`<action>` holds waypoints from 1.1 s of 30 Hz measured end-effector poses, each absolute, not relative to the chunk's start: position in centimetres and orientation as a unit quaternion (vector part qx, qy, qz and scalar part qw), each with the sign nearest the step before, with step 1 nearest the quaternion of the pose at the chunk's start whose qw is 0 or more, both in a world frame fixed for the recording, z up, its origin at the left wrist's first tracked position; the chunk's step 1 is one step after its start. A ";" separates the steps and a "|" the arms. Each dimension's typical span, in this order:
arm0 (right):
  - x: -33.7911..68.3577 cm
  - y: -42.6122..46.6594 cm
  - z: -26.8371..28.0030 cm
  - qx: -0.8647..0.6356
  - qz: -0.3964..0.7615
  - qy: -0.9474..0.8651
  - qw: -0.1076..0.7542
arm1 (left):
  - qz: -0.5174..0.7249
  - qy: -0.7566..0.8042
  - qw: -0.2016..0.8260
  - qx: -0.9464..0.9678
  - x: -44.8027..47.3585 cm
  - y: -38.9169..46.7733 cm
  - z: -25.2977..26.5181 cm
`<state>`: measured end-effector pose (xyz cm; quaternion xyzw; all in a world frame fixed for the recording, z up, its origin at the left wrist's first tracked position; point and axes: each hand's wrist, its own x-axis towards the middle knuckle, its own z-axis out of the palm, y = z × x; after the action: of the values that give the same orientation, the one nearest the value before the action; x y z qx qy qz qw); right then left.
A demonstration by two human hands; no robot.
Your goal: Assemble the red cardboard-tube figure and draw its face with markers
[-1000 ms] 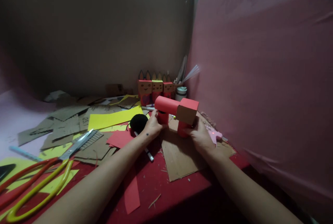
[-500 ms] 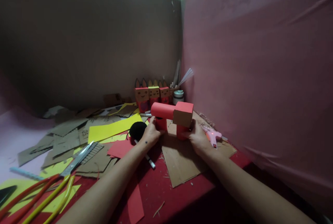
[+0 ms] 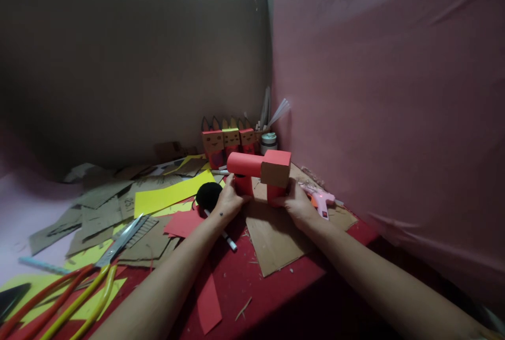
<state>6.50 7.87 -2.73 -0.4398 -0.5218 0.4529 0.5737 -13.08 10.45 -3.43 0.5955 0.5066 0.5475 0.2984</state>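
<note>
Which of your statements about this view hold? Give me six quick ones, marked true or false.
1. The left hand and right hand both hold the red paper piece. True.
2. The scissors have two yellow handles. False: the scissors have one orange-red handle and one yellow.
3. The pink glue gun lies right of the right hand. True.
4. Four box-headed figures stand at the back. False: three box-headed figures.
5. A cardboard sheet lies below the red paper piece. True.
6. The black ball is beside the right hand. False: the black ball is beside the left.
</note>
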 end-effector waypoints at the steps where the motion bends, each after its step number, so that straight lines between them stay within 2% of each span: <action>1: 6.5 8.0 -2.8 -0.442 0.452 -0.522 0.572 | 0.551 0.503 0.300 0.595 -13.0 10.4 -3.4; 20: 6.4 8.3 -2.9 -0.448 0.438 -0.539 0.563 | 0.533 0.530 0.329 0.572 -13.2 10.1 -1.9; 33: 6.3 8.4 -2.8 -0.462 0.424 -0.551 0.551 | 0.507 0.516 0.414 0.552 -12.8 6.2 -0.3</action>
<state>6.35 8.45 -2.80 -0.4622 -0.5508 0.4236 0.5509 -12.83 6.20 -0.26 0.5524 0.5165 0.5068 0.4139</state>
